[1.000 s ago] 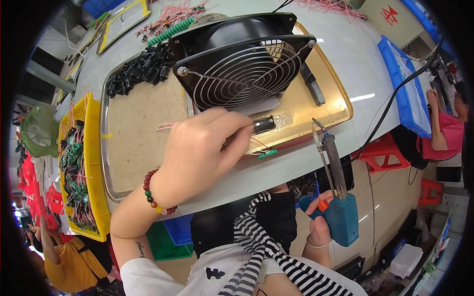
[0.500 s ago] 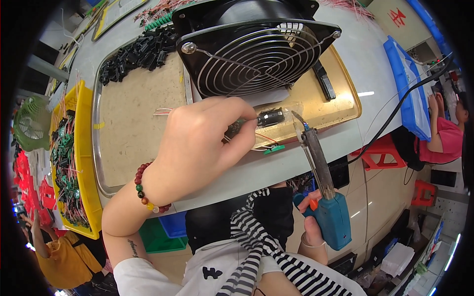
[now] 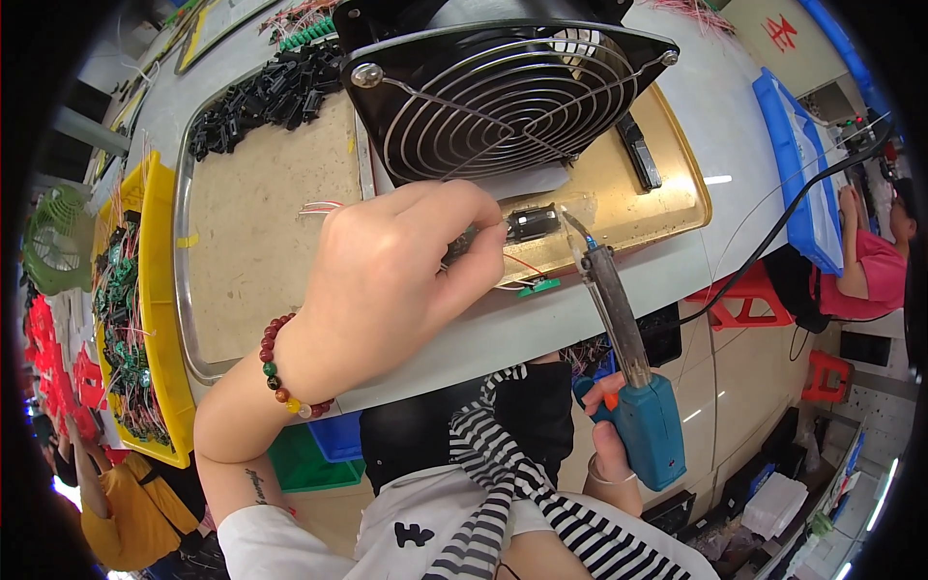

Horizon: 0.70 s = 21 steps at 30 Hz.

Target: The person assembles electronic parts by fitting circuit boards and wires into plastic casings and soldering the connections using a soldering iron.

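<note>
My left hand (image 3: 387,261), beaded bracelet at its wrist, is closed in a pinch over the front of the gold tray. Out of its fingertips sticks a small black plastic part (image 3: 532,223) with a shiny face; its other end is hidden by the fingers. Just below the fingertips hangs a little green circuit board (image 3: 538,287) on thin red and white wires. My right hand (image 3: 611,435) grips the blue-green handle of a soldering gun (image 3: 619,319), held upright. The gun's bent tip is close to the black part's right end; whether they touch I cannot tell.
A black fan (image 3: 512,106) with a wire guard stands behind my hands, on the gold tray (image 3: 667,208). To the left, a metal-rimmed tray (image 3: 261,222) carries a heap of black parts (image 3: 275,97). A yellow bin (image 3: 164,319) holds wired boards. A black cable (image 3: 744,275) runs at right.
The soldering gun's tip has shifted slightly left, closer to the end of the black part. My left hand keeps its pinch almost in place. The whole view has moved a little.
</note>
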Each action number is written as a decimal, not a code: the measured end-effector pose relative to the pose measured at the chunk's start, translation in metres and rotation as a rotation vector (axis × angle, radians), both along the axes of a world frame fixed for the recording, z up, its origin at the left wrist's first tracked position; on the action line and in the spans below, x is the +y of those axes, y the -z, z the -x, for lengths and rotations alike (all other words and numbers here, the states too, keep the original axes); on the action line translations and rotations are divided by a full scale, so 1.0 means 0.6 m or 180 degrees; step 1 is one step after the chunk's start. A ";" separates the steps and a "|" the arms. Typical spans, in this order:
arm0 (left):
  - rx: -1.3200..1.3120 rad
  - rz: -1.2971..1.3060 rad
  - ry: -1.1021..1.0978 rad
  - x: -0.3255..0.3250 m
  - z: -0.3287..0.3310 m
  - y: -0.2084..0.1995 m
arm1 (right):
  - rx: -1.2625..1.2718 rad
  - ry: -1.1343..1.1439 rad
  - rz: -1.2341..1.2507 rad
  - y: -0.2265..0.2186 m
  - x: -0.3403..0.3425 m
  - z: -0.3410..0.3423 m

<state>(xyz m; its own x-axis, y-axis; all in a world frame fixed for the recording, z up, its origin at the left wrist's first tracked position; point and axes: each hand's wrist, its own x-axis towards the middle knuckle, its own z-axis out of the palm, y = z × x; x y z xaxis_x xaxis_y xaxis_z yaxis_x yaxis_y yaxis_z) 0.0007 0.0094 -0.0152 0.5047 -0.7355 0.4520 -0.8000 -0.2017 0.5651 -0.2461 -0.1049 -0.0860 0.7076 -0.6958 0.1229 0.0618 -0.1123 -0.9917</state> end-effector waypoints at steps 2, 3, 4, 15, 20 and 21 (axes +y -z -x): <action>-0.0002 -0.0005 0.0017 -0.004 -0.001 -0.001 | -0.0006 -0.0012 0.0154 -0.003 -0.003 -0.001; -0.0016 -0.0030 0.0011 -0.004 -0.002 -0.001 | -0.0023 -0.0046 0.0288 -0.002 -0.004 -0.001; -0.0015 -0.0032 0.0008 -0.004 -0.002 -0.001 | -0.0023 -0.0049 0.0287 0.001 -0.004 -0.002; -0.0150 0.0035 0.0056 -0.003 -0.005 0.003 | 0.0136 -0.0155 0.0475 0.025 -0.009 0.013; -0.0148 0.0048 0.0051 -0.003 -0.005 0.003 | 0.0148 -0.0207 0.0390 0.013 -0.009 0.015; -0.0156 0.0049 0.0042 -0.003 -0.005 0.004 | 0.0207 -0.0200 0.0274 0.011 -0.008 0.015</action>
<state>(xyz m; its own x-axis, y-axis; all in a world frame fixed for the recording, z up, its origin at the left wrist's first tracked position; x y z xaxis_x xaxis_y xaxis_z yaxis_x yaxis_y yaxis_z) 0.0036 0.0075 -0.0175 0.4721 -0.7346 0.4873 -0.8293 -0.1827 0.5281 -0.2554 -0.1097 -0.0927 0.7580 -0.6386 0.1328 0.0074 -0.1953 -0.9807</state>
